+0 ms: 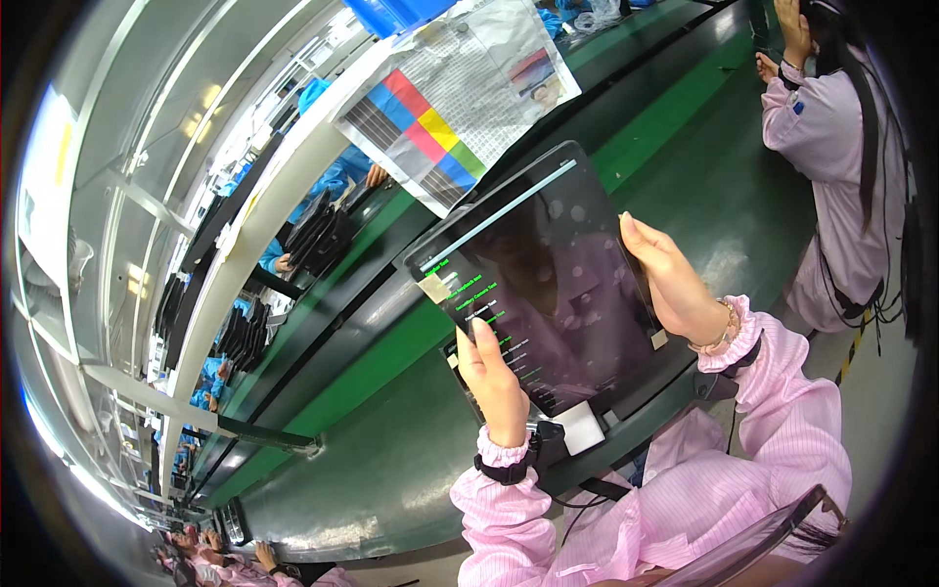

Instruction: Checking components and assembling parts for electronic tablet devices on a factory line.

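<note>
Evidently, steadiness mattered: the left hand [496, 391] and right hand [677, 292] had the tablet [572, 323] by opposite edges, each grip closed, though fingers behind were hidden. Its screen [533, 279] faced the person over the desk [381, 479]; a light touch probably served best.

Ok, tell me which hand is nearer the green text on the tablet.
Left. The left hand is at the left edge of the tablet, a fingertip beside the green text; the right hand is at the opposite edge.
</note>
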{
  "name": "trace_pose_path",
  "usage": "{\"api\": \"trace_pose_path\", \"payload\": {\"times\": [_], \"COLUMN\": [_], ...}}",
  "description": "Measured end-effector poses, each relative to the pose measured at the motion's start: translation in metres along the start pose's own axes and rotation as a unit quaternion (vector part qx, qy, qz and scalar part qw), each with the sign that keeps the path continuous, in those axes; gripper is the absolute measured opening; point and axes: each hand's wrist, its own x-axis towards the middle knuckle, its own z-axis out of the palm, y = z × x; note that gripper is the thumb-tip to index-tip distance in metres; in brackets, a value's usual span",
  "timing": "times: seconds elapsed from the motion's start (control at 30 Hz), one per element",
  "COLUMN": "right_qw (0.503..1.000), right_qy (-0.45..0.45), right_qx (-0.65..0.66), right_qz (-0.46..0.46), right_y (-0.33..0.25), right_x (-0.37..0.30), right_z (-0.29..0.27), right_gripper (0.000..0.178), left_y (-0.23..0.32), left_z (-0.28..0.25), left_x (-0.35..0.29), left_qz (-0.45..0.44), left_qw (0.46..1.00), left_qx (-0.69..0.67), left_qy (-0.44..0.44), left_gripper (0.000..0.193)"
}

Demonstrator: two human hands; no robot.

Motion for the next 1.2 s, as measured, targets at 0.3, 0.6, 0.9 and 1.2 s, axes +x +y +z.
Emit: {"api": "trace_pose_path", "payload": {"times": [0.3,0.6,0.9,1.2], "right_qw": [0.997,0.981,0.963,0.906], "right_qy": [0.032,0.082,0.079,-0.165], "right_qx": [-0.022,-0.089,-0.210,-0.373], "right_qz": [0.066,0.150,0.149,0.115], "right_y": [0.010,0.056,0.097,0.059], "right_x": [0.000,0.022,0.062,-0.041], "right_z": [-0.029,-0.131,-0.147,-0.069], "right_gripper": [0.042,0.048,0.049,0.034], "left_y": [-0.039,-0.058,-0.065,-0.070], "left_z": [-0.005,-0.033,-0.032,-0.032], "left_x": [0.007,-0.068,-0.124,-0.132], "left_qz": [-0.118,0.015,0.048,0.066], "left_qw": [0.993,0.810,0.677,0.871], "left_qx": [-0.002,0.467,0.642,0.435], "left_qy": [0.027,-0.355,-0.357,-0.219], "left_gripper": [0.043,0.063,0.058,0.050]}}
